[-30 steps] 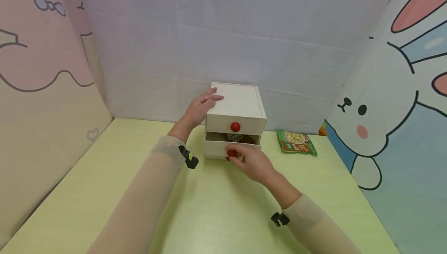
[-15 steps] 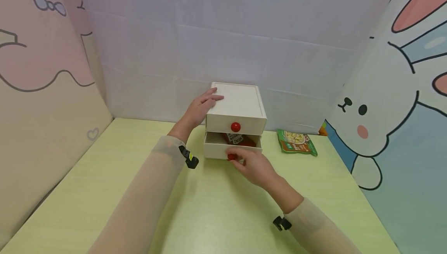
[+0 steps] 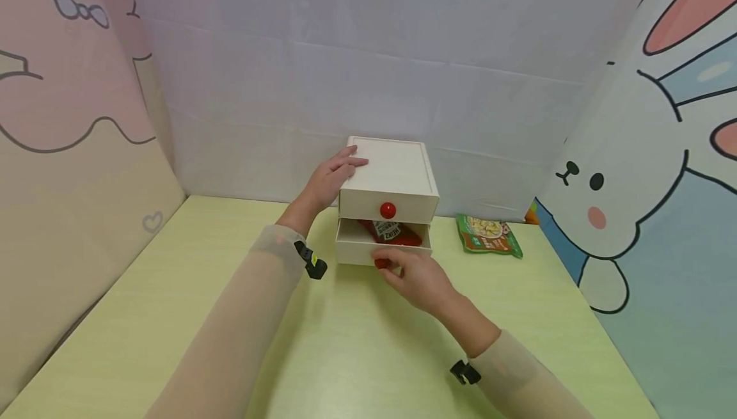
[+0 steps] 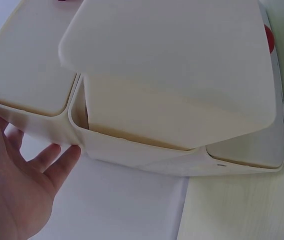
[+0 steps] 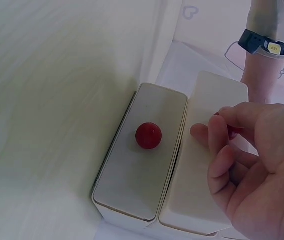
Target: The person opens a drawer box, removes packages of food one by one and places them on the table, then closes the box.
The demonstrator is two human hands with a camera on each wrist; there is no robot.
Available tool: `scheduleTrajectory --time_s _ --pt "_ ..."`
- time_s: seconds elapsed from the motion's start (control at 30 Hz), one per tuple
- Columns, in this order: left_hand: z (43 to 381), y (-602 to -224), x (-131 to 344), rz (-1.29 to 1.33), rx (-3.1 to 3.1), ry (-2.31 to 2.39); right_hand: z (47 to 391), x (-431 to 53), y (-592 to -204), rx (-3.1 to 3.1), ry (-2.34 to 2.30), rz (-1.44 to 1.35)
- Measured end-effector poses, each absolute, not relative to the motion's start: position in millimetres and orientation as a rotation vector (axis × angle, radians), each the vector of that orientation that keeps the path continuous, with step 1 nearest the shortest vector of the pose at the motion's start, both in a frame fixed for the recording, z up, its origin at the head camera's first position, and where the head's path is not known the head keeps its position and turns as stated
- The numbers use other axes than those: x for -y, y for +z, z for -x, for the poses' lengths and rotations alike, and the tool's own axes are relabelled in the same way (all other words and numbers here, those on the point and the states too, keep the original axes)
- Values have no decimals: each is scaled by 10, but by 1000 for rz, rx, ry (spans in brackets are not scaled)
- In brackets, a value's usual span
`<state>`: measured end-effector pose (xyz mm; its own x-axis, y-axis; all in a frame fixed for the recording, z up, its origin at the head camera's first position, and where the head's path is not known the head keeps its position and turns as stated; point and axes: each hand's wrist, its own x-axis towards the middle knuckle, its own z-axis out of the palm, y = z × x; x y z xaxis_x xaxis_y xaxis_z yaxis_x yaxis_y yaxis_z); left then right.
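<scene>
A white drawer box (image 3: 394, 166) stands on the table against the back. My left hand (image 3: 327, 183) rests on its top left edge with fingers extended. My right hand (image 3: 419, 278) pinches the small red knob (image 3: 381, 263) of a drawer (image 3: 354, 251) that is pulled partly out. In that drawer lies a red packet (image 3: 397, 233) with a white HEINZ label. The drawer above, with its own red knob (image 3: 388, 210), is closed. In the right wrist view another closed drawer (image 5: 132, 175) shows beside the pulled one; the head view hides it.
To the right of the box a green food packet (image 3: 489, 235) lies flat on the pale table (image 3: 340, 355). A white sheet (image 3: 368, 54) hangs close behind. Cartoon-printed panels flank the table, with a rabbit (image 3: 622, 169) on the right one.
The right hand has drawn the drawer a little farther out toward me, and more of the red packet shows. The left hand stays on the box.
</scene>
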<state>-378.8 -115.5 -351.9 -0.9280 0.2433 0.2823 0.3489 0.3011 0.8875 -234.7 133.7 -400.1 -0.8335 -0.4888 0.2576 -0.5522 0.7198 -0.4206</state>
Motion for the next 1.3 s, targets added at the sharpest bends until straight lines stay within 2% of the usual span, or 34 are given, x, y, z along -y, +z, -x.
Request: scheduleTrajectory --time_s 1.3 --pt "3774 -3510 1141 553 2448 -1700 2126 -1367 -4018 2708 698 -968"
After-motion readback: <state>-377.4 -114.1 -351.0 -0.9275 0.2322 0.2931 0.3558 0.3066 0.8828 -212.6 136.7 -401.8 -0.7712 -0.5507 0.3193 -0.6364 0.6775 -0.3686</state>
